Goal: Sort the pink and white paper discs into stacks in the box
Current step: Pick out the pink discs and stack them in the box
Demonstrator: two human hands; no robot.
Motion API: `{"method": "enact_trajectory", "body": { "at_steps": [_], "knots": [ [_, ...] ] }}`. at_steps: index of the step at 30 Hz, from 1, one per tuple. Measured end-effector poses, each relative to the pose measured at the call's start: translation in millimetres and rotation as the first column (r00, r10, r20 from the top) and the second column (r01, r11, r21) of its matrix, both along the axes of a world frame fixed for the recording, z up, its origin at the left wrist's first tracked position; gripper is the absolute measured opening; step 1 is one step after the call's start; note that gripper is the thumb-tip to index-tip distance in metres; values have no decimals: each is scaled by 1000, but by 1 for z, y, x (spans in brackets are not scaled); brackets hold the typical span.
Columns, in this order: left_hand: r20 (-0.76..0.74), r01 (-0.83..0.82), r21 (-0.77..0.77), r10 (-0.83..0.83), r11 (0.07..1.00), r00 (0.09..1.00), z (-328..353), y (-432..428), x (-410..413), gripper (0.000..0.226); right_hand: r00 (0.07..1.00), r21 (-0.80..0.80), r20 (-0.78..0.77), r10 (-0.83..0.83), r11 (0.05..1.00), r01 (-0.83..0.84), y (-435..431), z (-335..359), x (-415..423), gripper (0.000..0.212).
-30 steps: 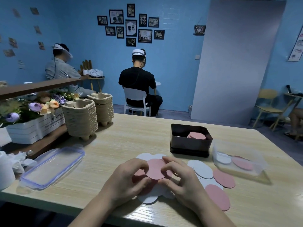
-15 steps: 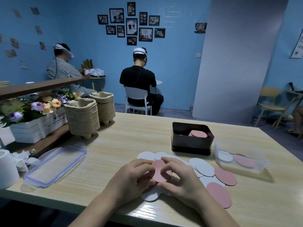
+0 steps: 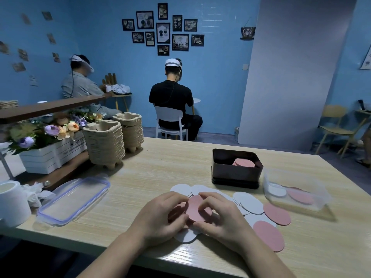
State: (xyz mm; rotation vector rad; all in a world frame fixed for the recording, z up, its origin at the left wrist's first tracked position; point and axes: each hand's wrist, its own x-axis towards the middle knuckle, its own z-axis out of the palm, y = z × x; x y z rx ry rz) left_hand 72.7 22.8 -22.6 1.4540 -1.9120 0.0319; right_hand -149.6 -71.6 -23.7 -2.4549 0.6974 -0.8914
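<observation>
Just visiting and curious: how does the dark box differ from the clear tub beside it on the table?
The dark box is opaque and taller; the clear tub is see-through and lower. The dark box holds a stack of pink discs; the clear tub holds a white disc and a pink disc lying flat, side by side. Both sit lidless on the table.

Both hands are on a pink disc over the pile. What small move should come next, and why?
Probably lift the pink disc clear and carry it to the dark box, onto the pink stack there. The left hand and right hand pinch its edges, and only pink discs show inside the box.
</observation>
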Motion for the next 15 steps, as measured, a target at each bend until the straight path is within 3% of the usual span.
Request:
{"method": "enact_trajectory", "body": {
  "at_steps": [6, 15],
  "knots": [
    [44, -127, 37, 125, 991, 991, -5, 17, 30, 36, 1000, 20, -31, 1, 1000, 0, 0, 1, 0, 37],
    [113, -286, 226, 266, 931, 957, -7, 34, 56, 79, 1000, 42, -17, -5, 999, 6, 1, 2, 1, 37]
  ]
}}
